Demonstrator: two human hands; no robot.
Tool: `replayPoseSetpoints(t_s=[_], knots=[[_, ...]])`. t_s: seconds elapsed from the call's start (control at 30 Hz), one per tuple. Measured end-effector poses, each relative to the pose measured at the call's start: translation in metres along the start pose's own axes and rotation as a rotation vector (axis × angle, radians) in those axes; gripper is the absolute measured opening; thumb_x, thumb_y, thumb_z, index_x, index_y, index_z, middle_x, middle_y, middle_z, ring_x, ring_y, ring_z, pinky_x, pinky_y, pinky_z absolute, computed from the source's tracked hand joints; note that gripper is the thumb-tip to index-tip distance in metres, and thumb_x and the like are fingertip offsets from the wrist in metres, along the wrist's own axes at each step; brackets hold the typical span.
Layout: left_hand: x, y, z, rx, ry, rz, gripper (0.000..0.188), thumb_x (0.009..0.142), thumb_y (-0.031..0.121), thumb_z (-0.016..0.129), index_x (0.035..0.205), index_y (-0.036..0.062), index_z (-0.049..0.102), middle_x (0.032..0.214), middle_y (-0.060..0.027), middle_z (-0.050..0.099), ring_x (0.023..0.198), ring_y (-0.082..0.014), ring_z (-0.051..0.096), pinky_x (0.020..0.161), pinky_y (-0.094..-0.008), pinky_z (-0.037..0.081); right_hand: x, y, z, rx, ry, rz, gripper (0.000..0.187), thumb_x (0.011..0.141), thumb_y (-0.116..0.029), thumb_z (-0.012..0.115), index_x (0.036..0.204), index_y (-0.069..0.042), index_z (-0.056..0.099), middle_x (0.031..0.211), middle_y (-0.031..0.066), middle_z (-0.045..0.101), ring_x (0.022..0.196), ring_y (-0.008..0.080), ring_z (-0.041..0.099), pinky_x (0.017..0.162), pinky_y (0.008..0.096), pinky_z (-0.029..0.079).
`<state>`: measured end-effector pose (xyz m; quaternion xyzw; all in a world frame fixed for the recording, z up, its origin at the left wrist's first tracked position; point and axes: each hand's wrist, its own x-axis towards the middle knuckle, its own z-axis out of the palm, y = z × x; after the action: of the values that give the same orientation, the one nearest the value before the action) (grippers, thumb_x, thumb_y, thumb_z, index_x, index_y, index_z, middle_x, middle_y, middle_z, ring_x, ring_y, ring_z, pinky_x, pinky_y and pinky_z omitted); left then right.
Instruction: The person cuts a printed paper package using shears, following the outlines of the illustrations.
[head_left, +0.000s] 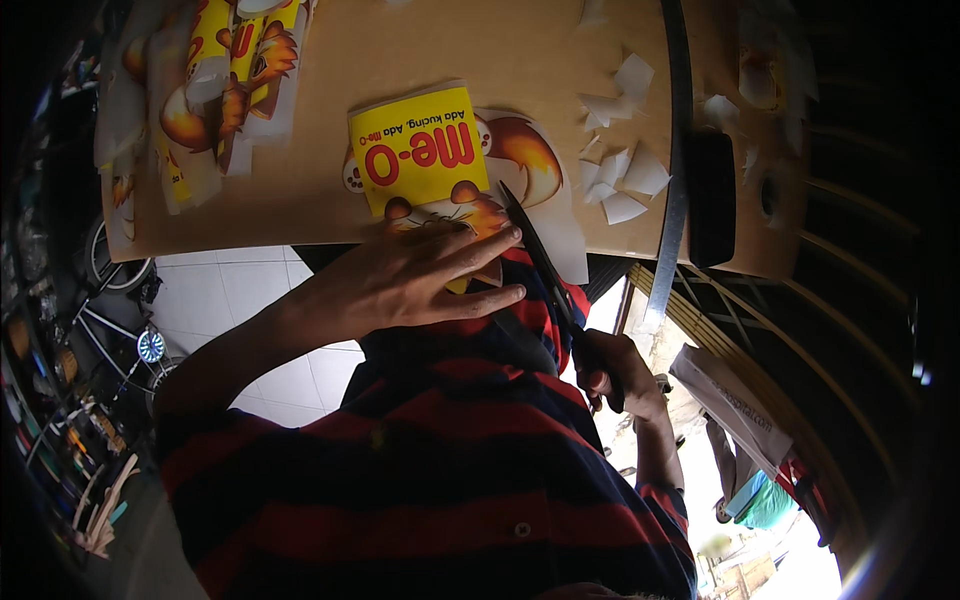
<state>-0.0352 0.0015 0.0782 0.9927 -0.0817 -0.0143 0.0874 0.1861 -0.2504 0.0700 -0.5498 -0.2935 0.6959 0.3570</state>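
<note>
A printed sheet [420, 125] with a yellow panel and an orange cartoon cat lies at the near edge of the brown table, its white margin hanging over. Across the cat's lower part rests my left hand [425, 275], fingers spread and stretched to the right. My right hand [620, 370] is closed round the handles of a pair of dark scissors [540, 250], just off the table edge. The scissor blades point up and left, their tip over the sheet beside the cat's head. Whether the blades are parted is hard to make out.
White paper scraps [645, 172] lie right of the sheet. Beyond them are a long metal ruler [677, 130] and a dark rectangular object [712, 198]. Similar printed pieces [200, 110] are piled at the far left. A bicycle [120, 330] stands on the floor at left.
</note>
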Motion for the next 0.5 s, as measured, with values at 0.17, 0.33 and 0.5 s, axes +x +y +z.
replayPoseSetpoints(t_s=[0.17, 0.33, 0.5], knots=[[-0.02, 0.0, 0.014, -0.347, 0.25, -0.299, 0.035, 0.076, 0.005, 0.065, 0.109, 0.0182, 0.066, 0.119, -0.0063, 0.059, 0.118, -0.0245, 0.051, 0.1, -0.0478, 0.039, 0.009, 0.004, -0.002, -0.1, 0.029, -0.067, 0.042, 0.079, -0.035, 0.07, 0.08, 0.005, 0.056, 0.065, 0.007, 0.055, 0.055, 0.0143, 0.057, 0.049, 0.0259, 0.043], [-0.02, 0.014, 0.021, -0.327, 0.509, -0.727, 0.036, 0.07, -0.002, 0.067, 0.098, 0.0192, 0.069, 0.138, -0.0074, 0.045, 0.133, -0.0377, 0.033, 0.109, -0.0552, 0.024, 0.023, 0.008, 0.007, 0.03, 0.045, -0.084, 0.063, 0.08, -0.062, 0.061, 0.078, 0.0, 0.054, 0.055, 0.0013, 0.05, 0.045, 0.009, 0.052, 0.04, 0.0222, 0.04], [-0.027, 0.077, 0.053, -0.725, 0.933, -1.076, 0.047, 0.073, 0.012, 0.071, 0.116, 0.004, 0.053, 0.124, -0.0144, 0.046, 0.111, -0.0269, 0.047, 0.095, -0.0394, 0.037, 0.038, 0.006, 0.02, 0.113, 0.05, -0.094, 0.067, 0.08, -0.066, 0.057, 0.083, 0.0, 0.052, 0.054, 0.0009, 0.048, 0.044, 0.0083, 0.051, 0.038, 0.0218, 0.04]])
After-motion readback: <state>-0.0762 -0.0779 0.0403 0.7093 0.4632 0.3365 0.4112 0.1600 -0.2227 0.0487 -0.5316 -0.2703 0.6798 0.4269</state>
